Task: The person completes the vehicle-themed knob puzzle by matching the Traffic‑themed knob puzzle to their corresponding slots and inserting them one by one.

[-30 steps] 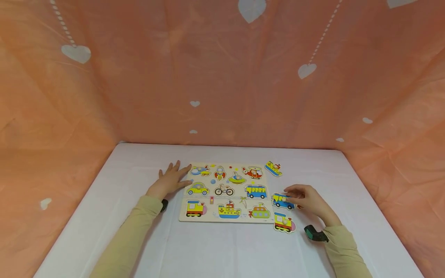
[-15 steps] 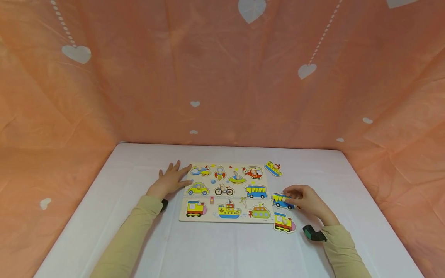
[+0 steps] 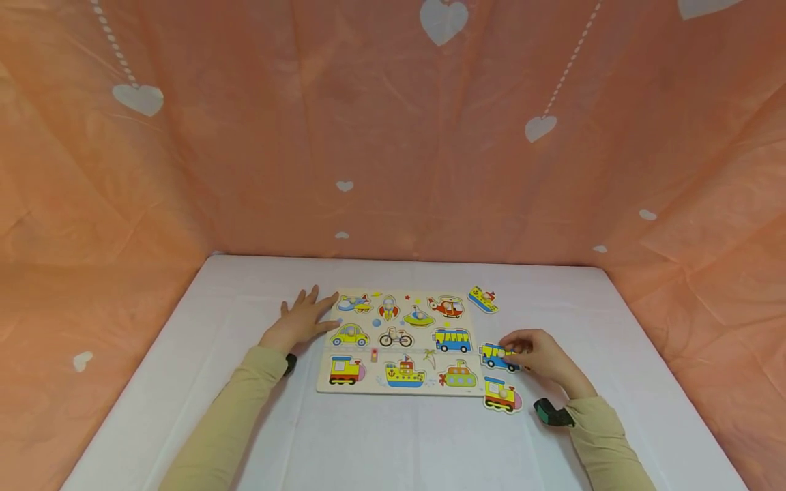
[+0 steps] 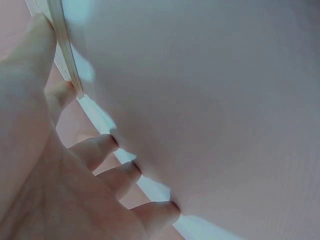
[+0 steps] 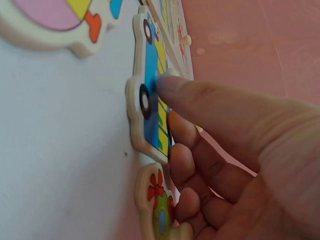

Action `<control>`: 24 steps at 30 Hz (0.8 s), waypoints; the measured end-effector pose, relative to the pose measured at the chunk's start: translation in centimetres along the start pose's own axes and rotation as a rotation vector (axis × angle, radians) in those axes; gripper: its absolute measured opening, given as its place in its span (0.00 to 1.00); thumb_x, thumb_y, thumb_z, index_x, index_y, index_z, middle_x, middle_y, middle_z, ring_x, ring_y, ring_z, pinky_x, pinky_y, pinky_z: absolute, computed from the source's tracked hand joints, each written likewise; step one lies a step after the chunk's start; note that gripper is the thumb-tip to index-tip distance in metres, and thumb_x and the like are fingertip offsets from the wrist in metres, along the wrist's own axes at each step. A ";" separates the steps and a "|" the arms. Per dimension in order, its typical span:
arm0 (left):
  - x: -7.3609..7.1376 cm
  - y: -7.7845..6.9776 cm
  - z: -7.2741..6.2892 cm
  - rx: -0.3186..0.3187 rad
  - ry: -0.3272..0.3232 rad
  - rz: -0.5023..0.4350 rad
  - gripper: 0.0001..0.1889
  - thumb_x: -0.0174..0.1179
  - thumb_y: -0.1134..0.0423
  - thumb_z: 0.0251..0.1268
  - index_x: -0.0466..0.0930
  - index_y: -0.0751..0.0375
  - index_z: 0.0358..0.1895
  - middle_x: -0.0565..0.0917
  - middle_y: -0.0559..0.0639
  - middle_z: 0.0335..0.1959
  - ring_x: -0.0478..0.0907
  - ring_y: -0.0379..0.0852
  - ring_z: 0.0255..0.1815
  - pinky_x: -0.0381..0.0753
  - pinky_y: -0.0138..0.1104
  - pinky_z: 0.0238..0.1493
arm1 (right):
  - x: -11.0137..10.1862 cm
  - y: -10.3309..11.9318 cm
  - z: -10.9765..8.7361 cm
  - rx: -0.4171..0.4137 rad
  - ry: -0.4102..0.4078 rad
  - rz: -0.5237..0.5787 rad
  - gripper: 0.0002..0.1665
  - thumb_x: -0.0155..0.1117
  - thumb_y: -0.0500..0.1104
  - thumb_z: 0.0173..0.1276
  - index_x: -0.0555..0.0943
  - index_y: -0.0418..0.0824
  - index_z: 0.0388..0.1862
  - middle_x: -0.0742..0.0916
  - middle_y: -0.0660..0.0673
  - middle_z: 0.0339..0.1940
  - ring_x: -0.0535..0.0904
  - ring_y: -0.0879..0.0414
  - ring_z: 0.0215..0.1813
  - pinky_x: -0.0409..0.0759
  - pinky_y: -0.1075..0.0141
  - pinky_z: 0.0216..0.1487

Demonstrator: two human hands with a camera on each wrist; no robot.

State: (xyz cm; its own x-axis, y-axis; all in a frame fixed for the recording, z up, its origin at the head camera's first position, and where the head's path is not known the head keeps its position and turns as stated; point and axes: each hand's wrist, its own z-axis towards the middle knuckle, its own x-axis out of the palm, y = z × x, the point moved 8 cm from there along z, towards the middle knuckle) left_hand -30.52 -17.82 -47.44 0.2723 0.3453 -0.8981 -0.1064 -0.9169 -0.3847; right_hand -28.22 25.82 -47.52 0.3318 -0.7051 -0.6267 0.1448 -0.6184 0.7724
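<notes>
Pinching lightly, the thumb and curled fingers of the right hand (image 3: 540,351) hold a blue and yellow bus piece (image 3: 490,352) near its knob, just beside the right edge of a wooden puzzle board (image 3: 376,383); whether the piece is lifted cannot be told. Under that hand sits a green submarine piece (image 5: 161,216). A train piece (image 3: 500,395) lies nearer the wearer, and a boat piece (image 3: 483,299) lies tilted beyond, by the board's far right corner. With fingers spread, the left hand (image 3: 297,324) touches the board's left edge with thumb and forefinger. Vehicle pictures cover the board; a faint mark at its lower right is too small to read. White hearts pattern the orange cloth (image 3: 258,170) around the white table (image 3: 393,450).
</notes>
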 end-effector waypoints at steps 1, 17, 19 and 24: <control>0.0 0.0 0.0 -0.001 0.001 0.001 0.40 0.58 0.42 0.64 0.54 0.51 0.75 0.43 0.69 0.75 0.35 0.73 0.72 0.33 0.70 0.62 | 0.0 0.1 0.0 0.001 0.001 0.000 0.15 0.74 0.37 0.56 0.83 0.35 0.42 0.80 0.47 0.29 0.71 0.53 0.29 0.70 0.70 0.21; -0.1 0.1 0.1 -0.017 0.003 -0.003 0.40 0.58 0.42 0.64 0.54 0.51 0.75 0.43 0.69 0.75 0.34 0.73 0.73 0.32 0.70 0.62 | 0.4 0.5 0.2 -0.013 -0.014 -0.028 0.09 0.74 0.36 0.55 0.83 0.38 0.34 0.79 0.48 0.26 0.71 0.52 0.31 0.69 0.70 0.27; 0.0 0.1 0.1 -0.018 0.004 -0.005 0.40 0.58 0.42 0.64 0.54 0.50 0.75 0.43 0.69 0.75 0.34 0.72 0.73 0.32 0.70 0.62 | 0.5 0.5 0.1 -0.009 -0.013 -0.036 0.08 0.74 0.37 0.56 0.83 0.38 0.34 0.79 0.48 0.26 0.71 0.52 0.32 0.69 0.69 0.28; 0.1 0.0 0.0 -0.011 0.010 -0.008 0.40 0.57 0.42 0.65 0.54 0.51 0.75 0.43 0.69 0.75 0.34 0.72 0.73 0.32 0.70 0.62 | 0.5 0.6 0.0 0.010 -0.018 -0.039 0.08 0.73 0.38 0.57 0.83 0.38 0.34 0.80 0.48 0.28 0.72 0.53 0.33 0.72 0.70 0.30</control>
State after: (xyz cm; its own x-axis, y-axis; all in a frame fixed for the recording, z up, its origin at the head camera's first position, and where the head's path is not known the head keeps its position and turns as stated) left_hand -30.54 -17.74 -47.55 0.2823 0.3503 -0.8931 -0.0937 -0.9164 -0.3891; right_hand -27.99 25.10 -47.42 0.3095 -0.6861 -0.6584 0.1480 -0.6491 0.7461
